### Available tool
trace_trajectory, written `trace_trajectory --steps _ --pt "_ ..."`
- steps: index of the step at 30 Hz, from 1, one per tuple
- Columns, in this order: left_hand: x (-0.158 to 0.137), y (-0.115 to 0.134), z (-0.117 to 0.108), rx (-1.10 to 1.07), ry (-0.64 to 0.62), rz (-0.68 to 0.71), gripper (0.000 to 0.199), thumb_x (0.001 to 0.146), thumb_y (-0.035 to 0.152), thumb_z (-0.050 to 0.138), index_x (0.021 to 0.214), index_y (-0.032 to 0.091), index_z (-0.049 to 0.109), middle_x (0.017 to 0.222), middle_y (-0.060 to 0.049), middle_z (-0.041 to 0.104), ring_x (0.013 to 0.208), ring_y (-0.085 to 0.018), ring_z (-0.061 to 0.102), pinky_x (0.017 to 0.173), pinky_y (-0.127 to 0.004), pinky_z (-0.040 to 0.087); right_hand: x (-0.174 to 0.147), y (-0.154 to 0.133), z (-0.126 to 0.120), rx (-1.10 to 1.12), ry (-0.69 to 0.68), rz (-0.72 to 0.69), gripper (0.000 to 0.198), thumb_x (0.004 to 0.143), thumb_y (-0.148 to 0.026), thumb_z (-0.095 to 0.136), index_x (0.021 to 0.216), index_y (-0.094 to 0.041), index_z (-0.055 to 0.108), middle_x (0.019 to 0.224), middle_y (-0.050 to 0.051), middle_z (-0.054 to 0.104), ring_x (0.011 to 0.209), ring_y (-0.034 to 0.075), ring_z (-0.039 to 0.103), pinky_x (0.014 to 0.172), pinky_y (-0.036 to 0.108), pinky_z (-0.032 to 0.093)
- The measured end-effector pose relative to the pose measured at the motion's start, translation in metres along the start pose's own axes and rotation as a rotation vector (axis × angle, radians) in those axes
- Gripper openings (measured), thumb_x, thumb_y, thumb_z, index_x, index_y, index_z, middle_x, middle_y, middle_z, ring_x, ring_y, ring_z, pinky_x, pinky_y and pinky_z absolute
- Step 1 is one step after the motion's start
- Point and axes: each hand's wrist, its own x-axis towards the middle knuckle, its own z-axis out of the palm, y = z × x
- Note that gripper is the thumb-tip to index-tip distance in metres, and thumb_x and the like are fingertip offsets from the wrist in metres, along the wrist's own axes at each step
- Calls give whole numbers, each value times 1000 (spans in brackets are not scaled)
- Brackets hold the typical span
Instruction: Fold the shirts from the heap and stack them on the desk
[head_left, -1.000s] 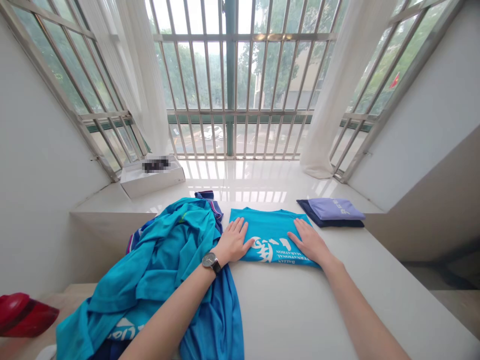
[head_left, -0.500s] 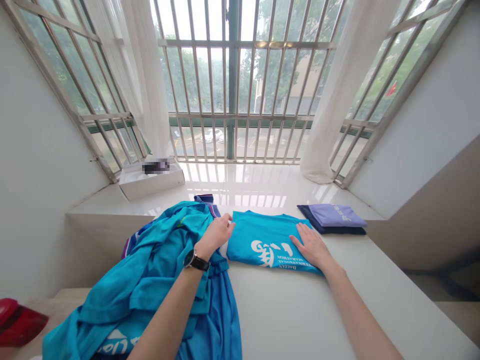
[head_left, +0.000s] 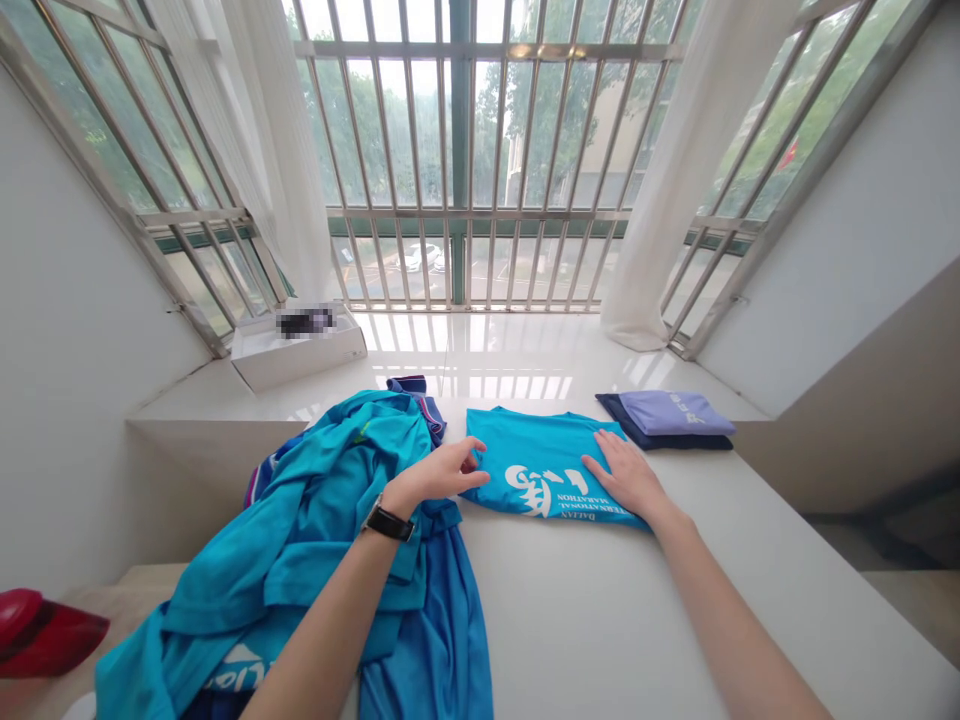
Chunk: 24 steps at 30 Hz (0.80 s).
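While R grip [head_left: 631, 477] flat-palms tee [head_left: 534, 443], L grip [head_left: 444, 472] half-curls @ edge [head_left: 470, 424].

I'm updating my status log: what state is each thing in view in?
Blue printed shirt: folded flat, print up.
Clothes heap: loose, rumpled.
Lavender garment: folded, on top of the navy one.
Navy garment: folded, underneath.
Left hand: at the shirt's left edge, thumb and fingers apart.
Right hand: resting on the shirt, fingers extended.
Watch: strapped on.
Left curtain: drawn aside.
Right curtain: drawn aside.
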Motion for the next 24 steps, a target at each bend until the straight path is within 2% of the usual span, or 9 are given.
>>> trace_trajectory --steps 4,7,11,17,24 --pt "-10 -8 2 49 -20 -9 50 82 45 63 126 21 55 86 -1 61 74 -17 58 64 -26 44 0 0 -1 0 5 -3 72 94 -58 33 144 -7 45 152 15 43 143 31 35 118 47 28" --pt "-15 -15 6 -14 9 10 49 79 41 67 122 20 57 80 1 56 72 -16 55 63 -25 43 0 1 0 12 26 -8 70 94 -57 34 142 -8 48 151 15 45 142 31 37 117 48 29" --pt "-19 -20 9 -99 4 78 64 69 35 77 128 24 53 88 2 57 74 -15 54 65 -25 45 -1 1 1 35 64 -22 66 94 -57 36 140 -13 49 149 15 48 140 31 39 116 48 31" --pt "-23 -16 12 -149 75 61 57 74 32 71 127 24 51 100 -3 57 76 -14 57 65 -25 50 -1 2 2 39 56 -13 66 94 -58 36 140 -13 49 150 14 47 140 30 39 117 47 30" --pt "-26 -12 10 -25 72 35 43 83 39 63 122 23 55 80 2 59 69 -15 56 64 -25 45 -1 1 -1 51 33 1 68 94 -58 34 142 -13 47 150 14 46 141 31 37 117 48 29"
